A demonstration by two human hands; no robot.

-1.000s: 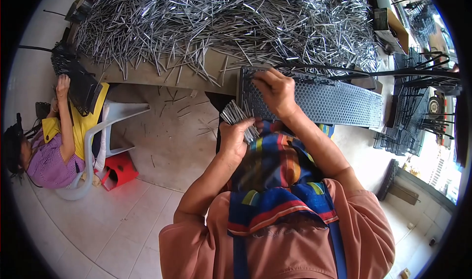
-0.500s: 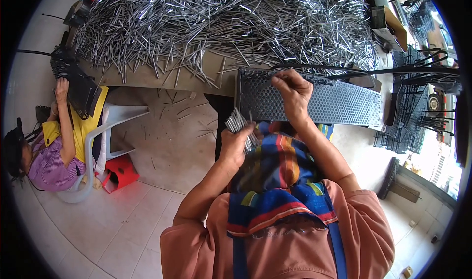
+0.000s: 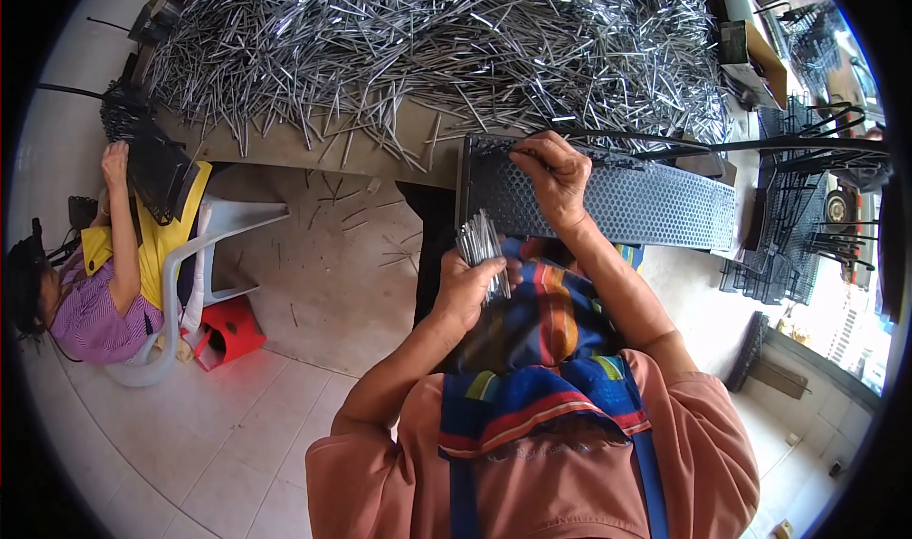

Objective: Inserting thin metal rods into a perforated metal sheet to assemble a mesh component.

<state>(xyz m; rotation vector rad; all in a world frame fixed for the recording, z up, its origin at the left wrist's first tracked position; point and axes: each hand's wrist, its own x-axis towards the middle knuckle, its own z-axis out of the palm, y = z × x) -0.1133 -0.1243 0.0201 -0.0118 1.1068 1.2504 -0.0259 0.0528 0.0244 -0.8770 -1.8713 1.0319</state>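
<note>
A bundle of thin silvery metal strips (image 3: pixel 481 239) stands up out of my left hand (image 3: pixel 462 287), whose fingers are closed round it over my lap. To its right, a long dark perforated metal panel (image 3: pixel 655 197) lies across the table's near edge. My right hand (image 3: pixel 560 183) is over the panel's left part, with thumb and forefinger pinched together at its far edge. Whatever is between those fingertips is too small or hidden to make out. A colourful striped apron (image 3: pixel 546 397) covers my front.
A wide heap of loose metal strips (image 3: pixel 427 45) covers the table (image 3: pixel 218 145). At left, a person (image 3: pixel 104 302) sits on a grey plastic chair (image 3: pixel 171 292), handling a dark mesh piece (image 3: pixel 157 173). Black wire racks (image 3: pixel 784 197) stand at right. A red container (image 3: pixel 230 330) is on the floor.
My right hand has shifted a little to the left along the panel's far edge. My left hand has moved slightly right, and its bundle of strips is tilted more upright.
</note>
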